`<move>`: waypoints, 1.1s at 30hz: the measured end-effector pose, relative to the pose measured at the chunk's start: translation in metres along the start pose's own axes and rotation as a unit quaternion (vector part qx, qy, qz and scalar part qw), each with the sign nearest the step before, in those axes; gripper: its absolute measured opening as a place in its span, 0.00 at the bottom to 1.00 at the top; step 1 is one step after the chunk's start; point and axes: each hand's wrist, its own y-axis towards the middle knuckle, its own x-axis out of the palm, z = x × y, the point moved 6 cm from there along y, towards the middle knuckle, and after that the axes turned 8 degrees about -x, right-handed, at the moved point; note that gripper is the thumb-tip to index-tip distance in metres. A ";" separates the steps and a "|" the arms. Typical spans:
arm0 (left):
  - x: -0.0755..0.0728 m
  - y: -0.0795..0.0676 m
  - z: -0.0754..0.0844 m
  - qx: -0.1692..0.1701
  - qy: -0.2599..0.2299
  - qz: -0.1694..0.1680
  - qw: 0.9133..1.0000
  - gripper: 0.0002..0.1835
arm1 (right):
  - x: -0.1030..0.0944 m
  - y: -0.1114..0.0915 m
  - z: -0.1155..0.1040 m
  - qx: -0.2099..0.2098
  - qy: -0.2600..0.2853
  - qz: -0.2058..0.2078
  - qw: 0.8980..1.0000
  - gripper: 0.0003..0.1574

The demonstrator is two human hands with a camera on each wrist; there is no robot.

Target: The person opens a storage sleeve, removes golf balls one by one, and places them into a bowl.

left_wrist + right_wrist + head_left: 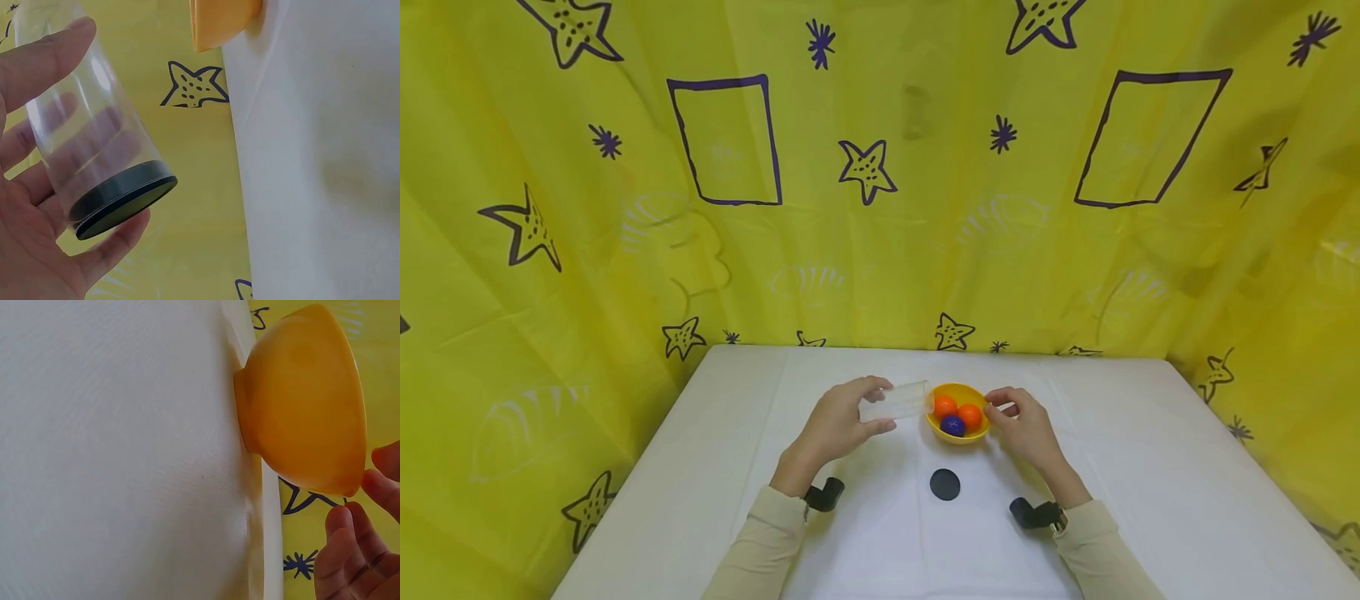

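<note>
My left hand (842,421) grips a clear plastic tube (891,403), held nearly level with its far end right at the bowl's left rim. A black cap (125,197) closes the tube's near end, and no ball shows inside. The yellow bowl (961,439) stands upright on the table. Two orange balls (970,417) and a dark purple ball (952,426) lie in it. At the bowl's right side, my right hand (1026,427) pinches the rim between thumb and fingertips (377,487).
A black round lid (945,484) lies flat on the white table (880,533), in front of the bowl and between my forearms. Behind the table's far edge hangs a yellow curtain (880,250) with drawn stars. Each wrist carries a black camera mount (826,495).
</note>
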 end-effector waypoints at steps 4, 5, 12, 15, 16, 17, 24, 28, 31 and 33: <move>0.003 0.001 -0.001 -0.001 -0.006 -0.006 1.000 0.24 | -0.004 0.000 -0.006 -0.017 -0.010 0.004 1.000 0.14; 0.004 0.001 -0.001 -0.002 -0.008 -0.008 1.000 0.24 | -0.006 0.000 -0.007 -0.020 -0.011 0.003 1.000 0.14; 0.016 0.002 -0.005 -0.019 -0.010 -0.030 0.999 0.26 | -0.013 0.000 -0.011 -0.020 -0.020 -0.010 1.000 0.15; 0.019 0.002 -0.007 -0.026 -0.014 -0.026 0.999 0.26 | -0.017 -0.001 -0.012 -0.021 -0.018 -0.014 1.000 0.18; 0.020 0.002 -0.008 -0.026 -0.013 -0.023 0.999 0.25 | -0.018 -0.001 -0.012 -0.020 -0.018 -0.017 0.999 0.19; 0.021 0.002 -0.009 -0.027 -0.013 -0.021 0.999 0.25 | -0.018 -0.001 -0.012 -0.019 -0.018 -0.019 0.999 0.20; 0.028 0.004 -0.017 -0.034 -0.039 -0.009 0.999 0.21 | -0.024 0.000 -0.008 -0.028 -0.016 -0.011 0.999 0.20; 0.030 0.004 -0.023 -0.056 -0.062 -0.011 0.996 0.21 | -0.027 0.000 -0.006 -0.024 -0.013 -0.015 1.000 0.21; 0.032 0.004 -0.027 -0.072 -0.076 -0.014 0.994 0.21 | -0.028 0.000 -0.005 -0.024 -0.018 -0.024 0.999 0.20; 0.033 0.003 -0.029 -0.079 -0.082 -0.016 0.993 0.21 | -0.030 0.000 -0.005 -0.026 -0.027 -0.030 0.999 0.19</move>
